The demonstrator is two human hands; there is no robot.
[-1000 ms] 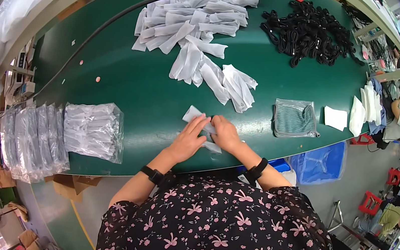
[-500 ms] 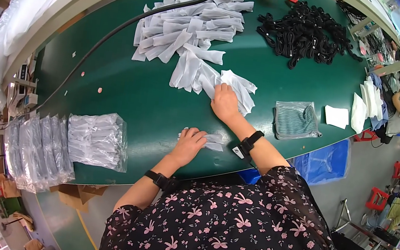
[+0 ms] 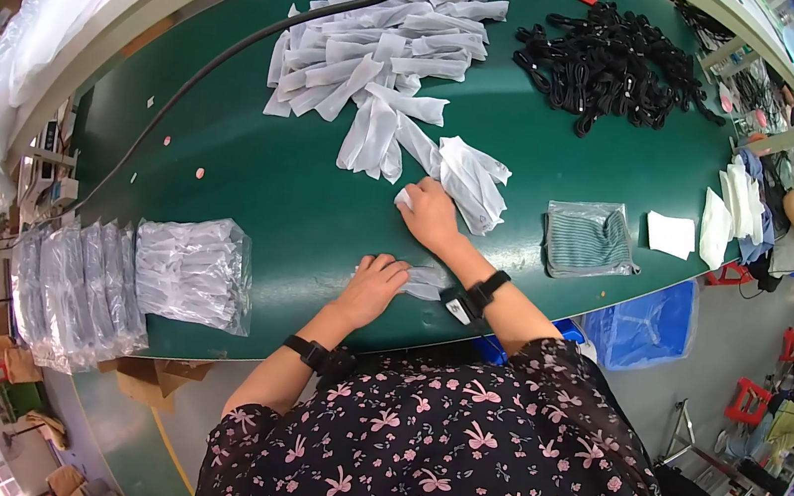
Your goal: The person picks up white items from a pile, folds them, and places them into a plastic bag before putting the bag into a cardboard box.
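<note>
From the head view: right hand [image 3: 429, 214] stretched far, fingers pinched on a white pouch [image 3: 405, 198] at the near edge of the white pouch pile [image 3: 387, 56], long axes running near-far. Left hand [image 3: 373, 287] flat, fingers spread, pressing a clear bag [image 3: 425, 280] near the green table [image 3: 256, 179] edge. Bagged stack [image 3: 189, 269] left; black cords [image 3: 607, 65] far right.

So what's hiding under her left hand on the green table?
A small clear plastic bag peeks out beside the left hand. Whatever lies under the palm is covered.
</note>
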